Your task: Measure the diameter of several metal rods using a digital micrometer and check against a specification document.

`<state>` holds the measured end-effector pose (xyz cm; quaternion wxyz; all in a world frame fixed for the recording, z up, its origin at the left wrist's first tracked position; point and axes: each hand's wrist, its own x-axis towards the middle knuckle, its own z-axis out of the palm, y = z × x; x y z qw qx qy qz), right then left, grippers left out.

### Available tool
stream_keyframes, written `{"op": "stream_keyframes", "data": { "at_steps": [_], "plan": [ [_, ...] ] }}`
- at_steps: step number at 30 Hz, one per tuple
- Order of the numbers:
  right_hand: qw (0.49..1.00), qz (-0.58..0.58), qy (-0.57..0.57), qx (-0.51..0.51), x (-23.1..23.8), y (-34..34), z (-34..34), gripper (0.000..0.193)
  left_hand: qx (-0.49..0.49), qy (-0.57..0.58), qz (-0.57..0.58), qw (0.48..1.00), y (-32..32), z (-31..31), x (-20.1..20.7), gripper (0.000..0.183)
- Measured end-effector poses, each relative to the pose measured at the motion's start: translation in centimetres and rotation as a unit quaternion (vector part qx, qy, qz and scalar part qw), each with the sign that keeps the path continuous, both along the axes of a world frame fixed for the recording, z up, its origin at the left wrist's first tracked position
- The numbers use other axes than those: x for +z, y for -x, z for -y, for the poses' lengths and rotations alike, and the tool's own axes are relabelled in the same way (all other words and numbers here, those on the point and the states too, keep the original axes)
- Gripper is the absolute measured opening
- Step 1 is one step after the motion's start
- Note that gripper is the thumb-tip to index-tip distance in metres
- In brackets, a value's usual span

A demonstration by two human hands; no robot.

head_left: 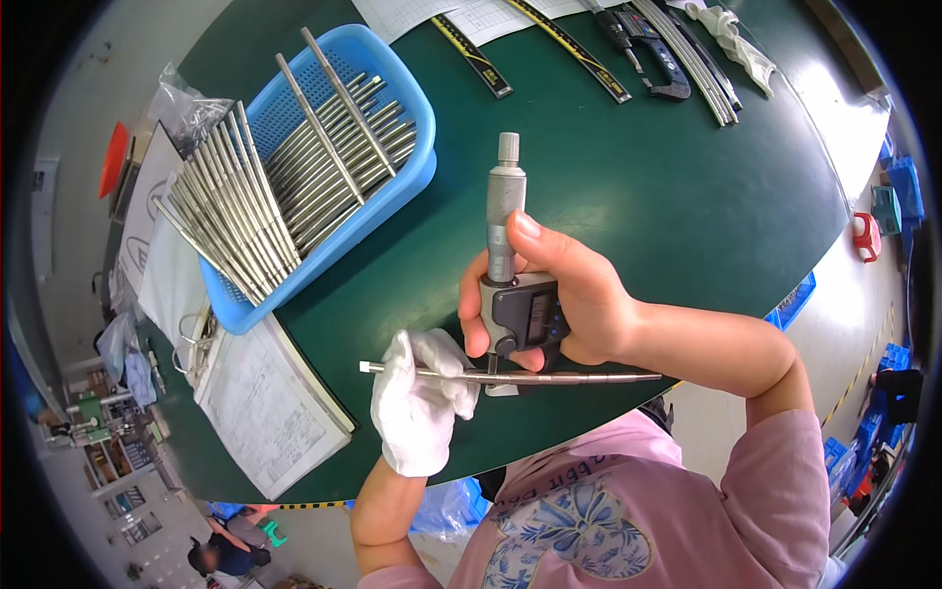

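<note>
My left hand (420,401), in a white glove, is closed round a thin stepped metal rod (589,378). The rod lies level, its pale-tipped end sticking out past the glove on the left. Bare fingers of my right hand (574,294) wrap round a digital micrometer (522,312), which stands upright with its thimble at the top. The rod passes through the micrometer's jaw near the lower end; whether both measuring faces touch it I cannot tell. To the upper left, a blue plastic basket (417,187) holds many similar metal rods (235,201).
An open ring binder with printed sheets (275,412) lies left of my hands. Along the table's far side are two black-and-yellow rulers (574,54), another micrometer (667,74), several thin rods (702,69) and a white glove (736,44). The green table's (687,216) curved edge runs close to my body.
</note>
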<state>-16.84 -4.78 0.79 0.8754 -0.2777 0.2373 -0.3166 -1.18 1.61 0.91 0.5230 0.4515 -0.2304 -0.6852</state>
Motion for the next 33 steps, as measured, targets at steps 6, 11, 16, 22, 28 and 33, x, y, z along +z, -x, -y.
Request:
{"op": "stream_keyframes", "data": {
  "at_steps": [6,11,16,22,28,33],
  "plan": [
    [0.999,0.029,-0.019,0.008,-0.09,-0.10,-0.05,0.070,-0.042,0.020,-0.066,0.997,-0.77,-0.08,-0.13,0.041],
    [0.999,0.028,-0.039,-0.002,-0.19,-0.31,-0.14,0.071,-0.041,0.000,-0.071,0.997,-0.75,-0.22,-0.17,0.041],
    [0.999,0.026,-0.044,0.007,-0.11,-0.25,-0.08,0.070,-0.038,-0.034,-0.056,0.997,-0.70,-0.28,-0.17,0.041],
    [1.000,0.013,-0.016,0.006,0.01,-0.14,-0.06,0.070,-0.056,-0.011,-0.049,0.997,-0.75,-0.20,-0.38,0.041],
    [1.000,0.001,-0.010,-0.001,-0.08,-0.30,-0.15,0.070,-0.054,-0.007,-0.081,0.995,-0.91,-0.30,-0.40,0.040],
    [0.997,0.034,-0.065,-0.003,-0.17,-0.46,-0.27,0.071,-0.059,-0.014,-0.077,0.995,-0.88,-0.33,-0.50,0.039]
  ]
}}
